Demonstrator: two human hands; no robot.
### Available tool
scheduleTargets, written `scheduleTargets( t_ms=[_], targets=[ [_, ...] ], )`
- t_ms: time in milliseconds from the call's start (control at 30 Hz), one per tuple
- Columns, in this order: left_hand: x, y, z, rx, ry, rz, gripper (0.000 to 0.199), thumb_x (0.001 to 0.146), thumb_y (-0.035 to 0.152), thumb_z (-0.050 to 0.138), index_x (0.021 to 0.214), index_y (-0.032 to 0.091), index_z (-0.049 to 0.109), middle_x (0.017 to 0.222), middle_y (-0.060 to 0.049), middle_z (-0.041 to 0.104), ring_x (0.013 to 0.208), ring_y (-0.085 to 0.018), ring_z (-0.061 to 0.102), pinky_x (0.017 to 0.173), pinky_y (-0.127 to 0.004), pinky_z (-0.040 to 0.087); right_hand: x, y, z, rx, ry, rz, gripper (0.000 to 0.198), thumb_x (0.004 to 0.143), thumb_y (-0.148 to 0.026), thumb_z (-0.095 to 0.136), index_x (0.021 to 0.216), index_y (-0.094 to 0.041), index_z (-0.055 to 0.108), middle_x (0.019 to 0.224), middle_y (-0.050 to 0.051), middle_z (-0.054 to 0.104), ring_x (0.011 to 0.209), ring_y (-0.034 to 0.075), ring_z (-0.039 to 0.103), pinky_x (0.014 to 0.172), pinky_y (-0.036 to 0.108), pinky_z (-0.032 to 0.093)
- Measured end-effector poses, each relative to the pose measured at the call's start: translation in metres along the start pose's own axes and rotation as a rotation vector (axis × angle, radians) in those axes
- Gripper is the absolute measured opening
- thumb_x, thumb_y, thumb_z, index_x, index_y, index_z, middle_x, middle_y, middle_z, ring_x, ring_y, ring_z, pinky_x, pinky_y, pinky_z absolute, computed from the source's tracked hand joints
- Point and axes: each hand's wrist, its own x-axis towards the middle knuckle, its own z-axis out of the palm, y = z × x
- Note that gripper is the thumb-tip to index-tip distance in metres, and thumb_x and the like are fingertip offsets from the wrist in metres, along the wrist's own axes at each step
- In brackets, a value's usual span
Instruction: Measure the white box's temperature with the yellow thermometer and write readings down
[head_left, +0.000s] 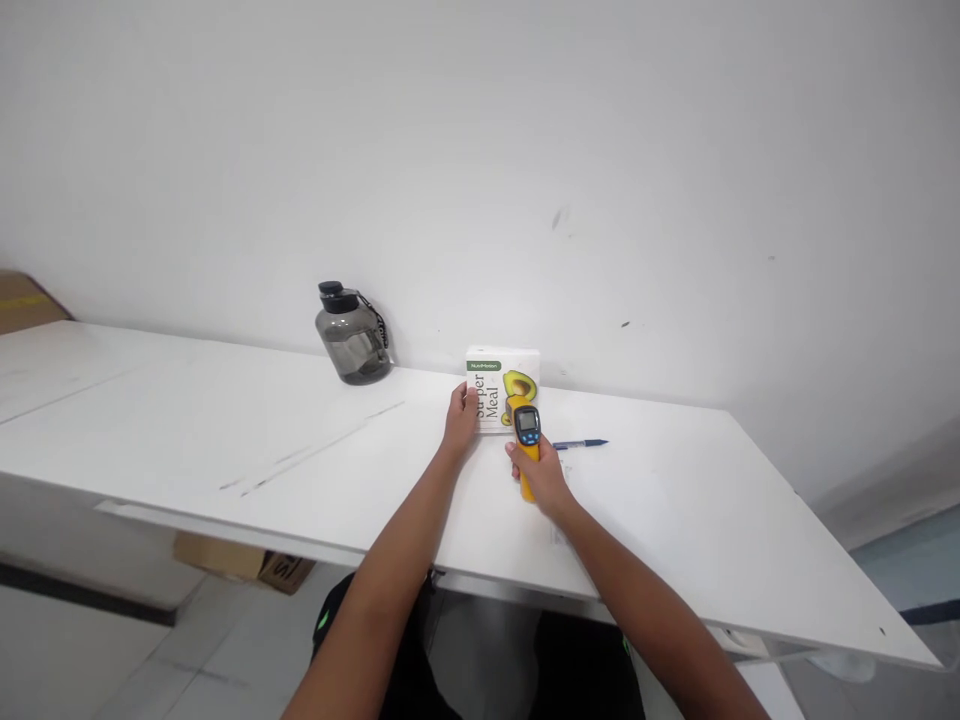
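Note:
A white "Super Meal" box (pixel 491 390) with avocado pictures stands upright on the table near the wall. My left hand (pixel 460 418) grips the box at its left edge, fingers partly hidden by it. Wrapped round the handle of a yellow infrared thermometer (pixel 528 425) is my right hand (pixel 541 472). The thermometer stands in front of the box's lower right part, its screen and blue buttons facing me. Just right of it, a blue pen (pixel 581 443) lies on the tabletop, partly behind my right hand.
A grey see-through jug (pixel 352 340) with a black lid and strap stands at the wall on the left. The white table (pixel 300 440) bears dark scratch marks. One cardboard box (pixel 225 555) is below the table, another (pixel 26 300) at the far left.

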Motion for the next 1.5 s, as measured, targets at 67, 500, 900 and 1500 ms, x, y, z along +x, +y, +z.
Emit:
scheduleTargets(
  t_ms=[67, 500, 900, 1500],
  targets=[
    [-0.002, -0.001, 0.0, 0.031, -0.014, -0.012, 0.051, 0.09, 0.062, 0.048, 0.121, 0.022, 0.054, 0.126, -0.011, 0.063, 0.118, -0.024, 0.059, 0.104, -0.043, 0.045, -0.001, 0.001, 0.002, -0.02, -0.006, -0.005, 0.041, 0.07, -0.052, 0.075, 0.089, -0.021, 0.055, 0.061, -0.006, 0.054, 0.052, 0.01, 0.05, 0.054, 0.025, 0.043],
    [-0.014, 0.005, 0.008, 0.119, -0.133, 0.004, 0.053, 0.092, 0.059, 0.047, 0.128, 0.021, 0.046, 0.132, -0.013, 0.058, 0.119, -0.023, 0.057, 0.098, -0.04, 0.048, 0.008, 0.013, 0.0, -0.101, 0.102, -0.073, 0.036, 0.072, -0.052, 0.071, 0.083, -0.021, 0.056, 0.068, -0.004, 0.055, 0.057, 0.011, 0.052, 0.054, 0.025, 0.046],
    [-0.012, 0.004, 0.009, 0.091, -0.154, -0.001, 0.052, 0.092, 0.059, 0.048, 0.129, 0.022, 0.046, 0.132, -0.011, 0.059, 0.119, -0.022, 0.058, 0.098, -0.039, 0.048, 0.011, 0.017, -0.001, -0.099, 0.121, -0.048, 0.038, 0.072, -0.054, 0.07, 0.085, -0.022, 0.056, 0.068, -0.004, 0.057, 0.055, 0.011, 0.053, 0.051, 0.024, 0.047],
    [-0.012, 0.003, 0.009, 0.079, -0.155, -0.01, 0.054, 0.09, 0.06, 0.05, 0.129, 0.023, 0.045, 0.137, -0.012, 0.054, 0.12, -0.023, 0.056, 0.098, -0.039, 0.049, 0.006, 0.008, 0.001, -0.112, 0.092, -0.058, 0.038, 0.073, -0.054, 0.069, 0.088, -0.023, 0.054, 0.073, -0.003, 0.056, 0.059, 0.01, 0.053, 0.054, 0.024, 0.047]
  ],
)
